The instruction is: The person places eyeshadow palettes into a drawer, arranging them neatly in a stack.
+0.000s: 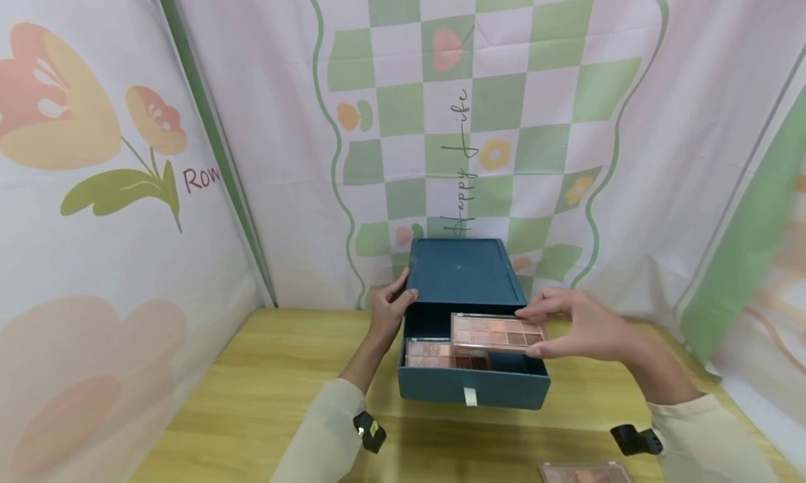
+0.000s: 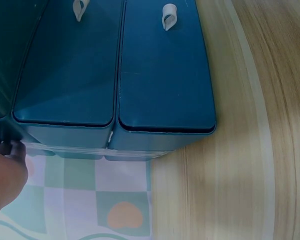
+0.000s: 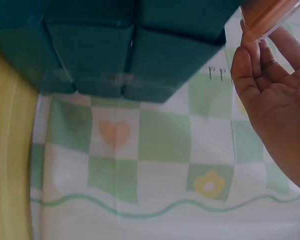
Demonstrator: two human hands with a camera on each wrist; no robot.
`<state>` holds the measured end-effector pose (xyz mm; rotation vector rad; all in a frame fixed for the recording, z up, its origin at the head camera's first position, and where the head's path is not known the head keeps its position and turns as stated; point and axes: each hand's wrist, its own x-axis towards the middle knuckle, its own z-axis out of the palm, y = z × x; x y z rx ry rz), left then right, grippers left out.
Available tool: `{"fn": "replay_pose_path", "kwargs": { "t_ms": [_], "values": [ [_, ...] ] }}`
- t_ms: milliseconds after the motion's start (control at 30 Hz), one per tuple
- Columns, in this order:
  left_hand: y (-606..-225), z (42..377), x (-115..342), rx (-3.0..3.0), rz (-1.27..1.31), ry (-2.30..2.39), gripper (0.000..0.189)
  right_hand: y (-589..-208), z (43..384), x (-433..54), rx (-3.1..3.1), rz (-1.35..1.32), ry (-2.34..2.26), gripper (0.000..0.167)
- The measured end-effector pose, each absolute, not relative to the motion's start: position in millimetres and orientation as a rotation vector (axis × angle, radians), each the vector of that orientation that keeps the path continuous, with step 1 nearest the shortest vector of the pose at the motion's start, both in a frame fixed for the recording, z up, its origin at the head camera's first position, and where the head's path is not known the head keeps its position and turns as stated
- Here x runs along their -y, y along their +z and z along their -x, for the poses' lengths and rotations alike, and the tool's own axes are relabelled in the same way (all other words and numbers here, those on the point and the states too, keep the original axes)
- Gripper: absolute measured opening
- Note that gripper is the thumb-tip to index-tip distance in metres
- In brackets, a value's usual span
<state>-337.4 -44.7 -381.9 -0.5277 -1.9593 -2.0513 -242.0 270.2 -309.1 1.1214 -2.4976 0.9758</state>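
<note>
In the head view a dark teal drawer unit point(image 1: 462, 269) stands with its top drawer point(image 1: 441, 388) pulled out. An eyeshadow palette with a clear lid point(image 1: 428, 355) lies inside the drawer, on the left. Over the drawer's right half, my right hand point(image 1: 582, 325) pinches a second eyeshadow palette point(image 1: 485, 331) by its right end, thumb below and fingers above. That palette partly covers the one lying in the drawer. My left hand point(image 1: 387, 311) rests against the unit's left side, thumb at the front top corner; its fingertips also show in the left wrist view.
Another palette point(image 1: 584, 473) lies on the yellow wood-grain table point(image 1: 252, 392) at the near right. Lower drawers point(image 2: 165, 75) with white pull tabs point(image 2: 169, 16) show in the left wrist view. A checked curtain point(image 1: 409, 112) hangs close behind the unit.
</note>
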Motion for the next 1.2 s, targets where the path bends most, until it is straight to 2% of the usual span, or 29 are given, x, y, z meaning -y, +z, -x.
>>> {"fn": "replay_pose_path", "kwargs": {
  "t_ms": [300,633,833,1200],
  "values": [
    [-383.4,337.4,44.5,1.95,0.542,-2.051,0.057,-310.7,250.8,-237.7,2.568,-1.151,0.965,0.039],
    [-384.2,340.1,44.8,1.955,0.544,-2.045,0.057,-313.8,252.8,-211.3,2.636,-1.248,0.89,0.043],
    [-384.7,340.4,44.6,1.959,0.541,-2.053,0.057,-314.9,251.8,-205.7,2.637,-1.291,0.775,0.045],
    [-383.0,338.5,44.0,1.946,0.538,-2.046,0.057,-314.3,247.2,-203.4,2.717,-1.191,0.6,0.051]
  ]
}}
